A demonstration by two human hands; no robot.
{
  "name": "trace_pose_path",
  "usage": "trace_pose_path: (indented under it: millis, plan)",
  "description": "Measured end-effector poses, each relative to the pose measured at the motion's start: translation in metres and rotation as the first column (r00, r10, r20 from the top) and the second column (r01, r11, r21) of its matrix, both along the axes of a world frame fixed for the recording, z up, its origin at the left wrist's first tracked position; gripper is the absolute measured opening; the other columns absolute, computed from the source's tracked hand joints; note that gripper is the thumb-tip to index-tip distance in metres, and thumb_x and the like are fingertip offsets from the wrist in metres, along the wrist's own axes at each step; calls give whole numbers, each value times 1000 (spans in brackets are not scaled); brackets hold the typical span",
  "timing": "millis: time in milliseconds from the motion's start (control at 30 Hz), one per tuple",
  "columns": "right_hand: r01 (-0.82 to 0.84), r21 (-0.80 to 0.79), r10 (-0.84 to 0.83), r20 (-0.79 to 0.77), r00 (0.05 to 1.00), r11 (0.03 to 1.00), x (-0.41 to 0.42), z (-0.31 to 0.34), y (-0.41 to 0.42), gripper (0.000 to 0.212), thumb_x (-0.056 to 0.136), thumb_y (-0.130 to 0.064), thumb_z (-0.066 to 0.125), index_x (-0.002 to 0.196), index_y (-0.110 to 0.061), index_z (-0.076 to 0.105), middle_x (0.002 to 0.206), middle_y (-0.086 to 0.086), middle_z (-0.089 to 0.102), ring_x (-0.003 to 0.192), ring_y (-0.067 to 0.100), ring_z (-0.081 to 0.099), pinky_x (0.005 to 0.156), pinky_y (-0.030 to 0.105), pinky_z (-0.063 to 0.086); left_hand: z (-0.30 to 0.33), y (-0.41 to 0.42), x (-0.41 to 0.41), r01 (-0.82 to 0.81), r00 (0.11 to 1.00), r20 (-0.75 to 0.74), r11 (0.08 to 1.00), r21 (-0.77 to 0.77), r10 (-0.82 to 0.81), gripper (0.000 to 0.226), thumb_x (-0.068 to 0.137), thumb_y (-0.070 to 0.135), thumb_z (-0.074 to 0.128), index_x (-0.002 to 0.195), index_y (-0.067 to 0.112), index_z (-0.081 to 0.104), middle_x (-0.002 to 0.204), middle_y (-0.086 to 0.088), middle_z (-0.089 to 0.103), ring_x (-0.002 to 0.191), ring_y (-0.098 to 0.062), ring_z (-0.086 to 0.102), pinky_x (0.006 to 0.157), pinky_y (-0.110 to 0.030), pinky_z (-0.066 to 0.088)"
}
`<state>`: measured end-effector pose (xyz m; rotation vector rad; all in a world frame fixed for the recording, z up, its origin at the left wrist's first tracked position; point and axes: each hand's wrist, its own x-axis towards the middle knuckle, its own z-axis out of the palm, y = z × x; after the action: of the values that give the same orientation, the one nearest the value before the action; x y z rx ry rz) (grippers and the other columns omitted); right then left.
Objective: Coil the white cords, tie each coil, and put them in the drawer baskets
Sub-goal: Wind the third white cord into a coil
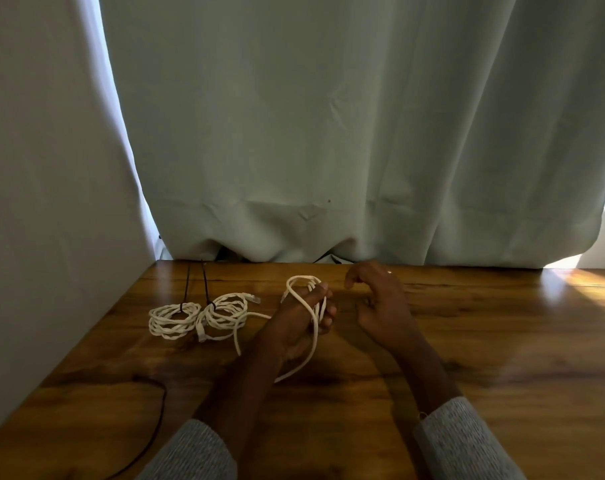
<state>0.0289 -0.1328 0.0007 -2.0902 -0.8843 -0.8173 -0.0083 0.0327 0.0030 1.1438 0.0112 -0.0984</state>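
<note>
The left hand [299, 318] is raised over the wooden table [501, 341] with a white cord [314, 327] looped round its fingers; the fingers curl on the loops, and the top of the coil arcs out past the fingertips toward 12 o'clock. How many turns lie on the hand is hard to count — the strands merge in the dim light. A loose tail drops from the hand toward 6 o'clock and bends back under the wrist, where its end is hidden. The right hand [384, 306], at 3 o'clock of the left, hovers apart from the cord with fingers loosely curled, holding nothing.

At 9 o'clock of the left hand lie two finished coils side by side: the far-left coil [172, 320] and the nearer coil [224, 311], each cinched by a dark tie [204, 285] whose tail points toward 12 o'clock. A thin dark cable [155, 424] runs off the bottom edge. A pale curtain [328, 133] hides everything behind the table — no baskets show. Grey sleeves [467, 441] are cut off by the frame.
</note>
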Motion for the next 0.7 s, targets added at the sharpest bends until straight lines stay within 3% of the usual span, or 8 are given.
trace_pose_path:
  millis: [67,133,233,333,400,467,633,700]
  plan:
    - [-183,46,187,-113,976,982,-9,7,6,16,78,-4,55,81,-16,65,81,-7,66,79,10,62,67,30,48,0,0,2,-47,999,20,999,13,46,19,100,20,54,93,3,55,64,-11,54,43,-12,51,38,-19,39]
    - [-310,41,301,-388,871,950,-18,12,10,12,87,-20,59,76,-18,66,75,-4,69,73,15,66,65,32,52,-2,-1,5,-91,995,30,996,6,91,18,99,21,55,95,3,55,68,-14,54,50,-18,54,44,-23,45]
    - [-386,-171,208,-615,761,906,-19,12,9,30,86,-41,70,80,-11,70,79,5,72,75,25,68,71,40,53,-3,0,6,-168,985,40,985,45,166,25,100,26,55,86,6,58,63,-6,60,54,-17,55,51,-27,46]
    - [-477,-269,100,-781,616,836,-25,14,11,23,82,-35,81,95,-20,72,83,-7,73,75,12,69,68,26,51,3,2,8,-162,982,100,987,-5,162,26,102,27,50,83,11,54,61,-1,57,46,-10,47,44,-21,36]
    - [-539,-186,143,-848,510,822,-32,13,19,29,84,-30,81,110,-30,68,92,-9,75,69,6,66,65,21,50,8,2,11,-118,985,114,988,-95,129,24,103,26,48,85,11,53,64,-3,55,45,-10,47,42,-21,36]
    - [-558,-101,199,-870,452,823,-36,8,28,20,95,-28,69,113,-21,69,93,-3,74,62,7,62,61,26,50,10,0,14,-110,984,126,983,-146,128,24,103,24,47,86,10,55,65,-4,55,44,-11,47,42,-21,36]
    - [-488,-7,235,-870,433,873,-30,7,18,21,103,-28,56,100,-17,74,91,9,73,63,15,59,55,22,43,8,8,20,-194,967,121,954,-227,225,24,103,22,48,85,7,56,65,-6,58,48,-11,52,44,-21,42]
    - [-426,58,268,-850,454,903,-28,13,7,24,101,-27,57,91,-15,74,79,9,69,59,15,57,52,19,41,3,14,21,-243,959,120,963,-119,256,26,103,22,47,84,8,57,64,-4,57,49,-10,52,46,-21,41]
